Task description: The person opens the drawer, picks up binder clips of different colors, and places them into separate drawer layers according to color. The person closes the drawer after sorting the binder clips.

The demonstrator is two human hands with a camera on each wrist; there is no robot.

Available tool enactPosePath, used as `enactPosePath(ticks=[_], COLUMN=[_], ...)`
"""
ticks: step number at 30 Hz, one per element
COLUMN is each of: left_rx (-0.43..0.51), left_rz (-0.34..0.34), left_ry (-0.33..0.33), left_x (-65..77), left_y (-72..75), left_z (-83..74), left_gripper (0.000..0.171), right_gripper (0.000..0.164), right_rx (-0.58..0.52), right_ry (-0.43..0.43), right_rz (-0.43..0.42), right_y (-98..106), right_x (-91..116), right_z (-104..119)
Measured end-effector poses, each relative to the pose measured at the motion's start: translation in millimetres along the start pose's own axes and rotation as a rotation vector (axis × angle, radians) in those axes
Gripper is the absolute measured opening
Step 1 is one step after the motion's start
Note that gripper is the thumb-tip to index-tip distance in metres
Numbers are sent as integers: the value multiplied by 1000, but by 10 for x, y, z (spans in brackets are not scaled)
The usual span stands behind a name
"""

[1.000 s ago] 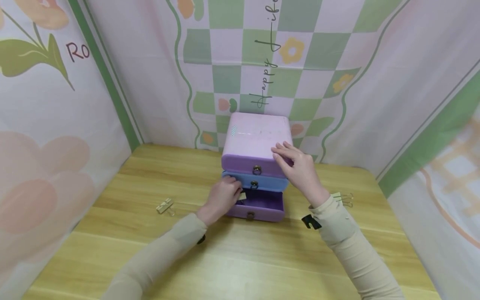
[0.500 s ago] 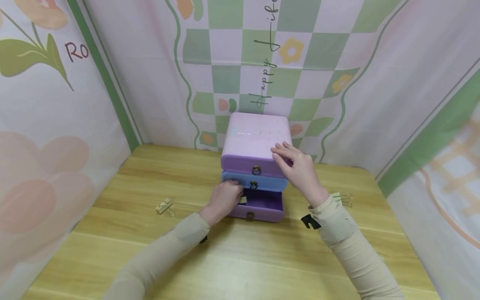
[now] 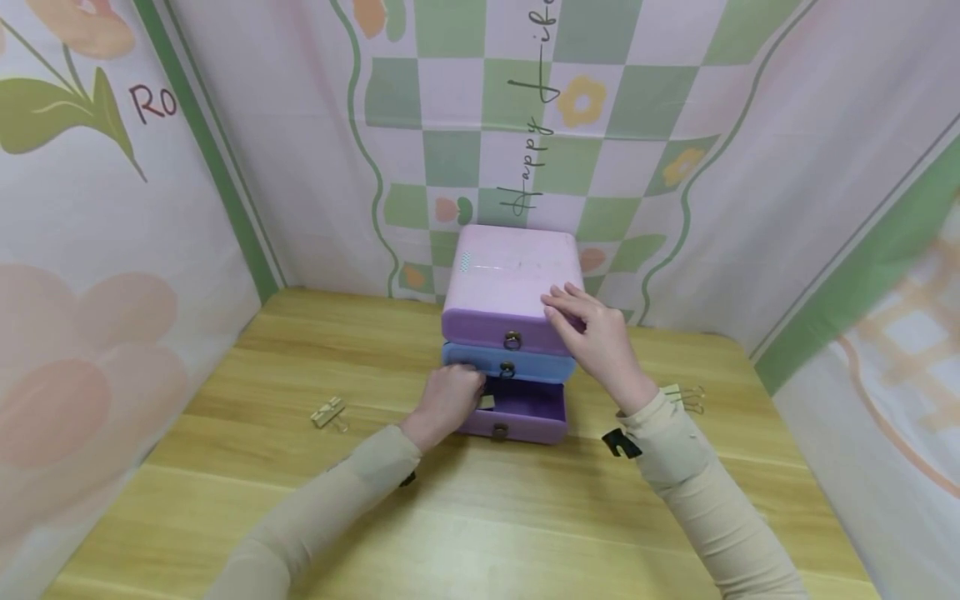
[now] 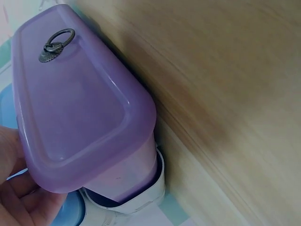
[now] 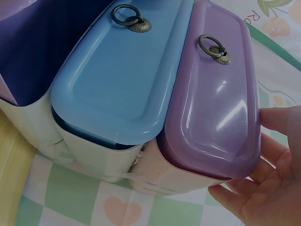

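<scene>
A small cabinet point(image 3: 517, 267) with a pink top has a purple top drawer point(image 3: 480, 327), a blue middle drawer point(image 3: 540, 367) and a purple bottom drawer point(image 3: 528, 429). The bottom one is pulled out. My left hand point(image 3: 446, 398) reaches over its left side, fingers bent and their tips hidden inside. Beside those fingers, a pale binder clip point(image 3: 487, 402) shows partly in the drawer; whether my hand holds it is unclear. At the cabinet's upper right front corner, my right hand point(image 3: 600, 333) rests with fingers loosely extended, holding nothing.
One gold-coloured binder clip point(image 3: 327, 412) lies on the wooden table point(image 3: 300, 350) to the left. Another binder clip point(image 3: 684, 398) lies to the right, partly behind my right sleeve. A printed curtain point(image 3: 517, 158) hangs close behind the cabinet.
My left hand has shifted slightly right and down at the bottom drawer. The clip beside its fingers now sits a little lower in the drawer. My right hand has stayed in place.
</scene>
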State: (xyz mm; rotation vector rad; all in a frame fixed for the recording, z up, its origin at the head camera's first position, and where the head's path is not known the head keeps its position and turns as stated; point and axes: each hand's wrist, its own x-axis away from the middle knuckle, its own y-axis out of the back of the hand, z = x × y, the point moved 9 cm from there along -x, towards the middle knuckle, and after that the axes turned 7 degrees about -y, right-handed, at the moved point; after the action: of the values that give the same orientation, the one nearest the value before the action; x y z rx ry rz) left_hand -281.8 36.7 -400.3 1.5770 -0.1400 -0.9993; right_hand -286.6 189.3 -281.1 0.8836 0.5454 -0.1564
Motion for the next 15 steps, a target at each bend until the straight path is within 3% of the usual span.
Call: enactPosePath(ticks=[15], left_rx=[-3], left_rz=[-6], left_ry=[16], left_x=[9], left_y=[37], left_z=[4], left_gripper=[24], right_gripper=[27], right_rx=[2], right_ry=[12], right_rz=[-19], right_y=[7], right_x=[-5], right_z=[8])
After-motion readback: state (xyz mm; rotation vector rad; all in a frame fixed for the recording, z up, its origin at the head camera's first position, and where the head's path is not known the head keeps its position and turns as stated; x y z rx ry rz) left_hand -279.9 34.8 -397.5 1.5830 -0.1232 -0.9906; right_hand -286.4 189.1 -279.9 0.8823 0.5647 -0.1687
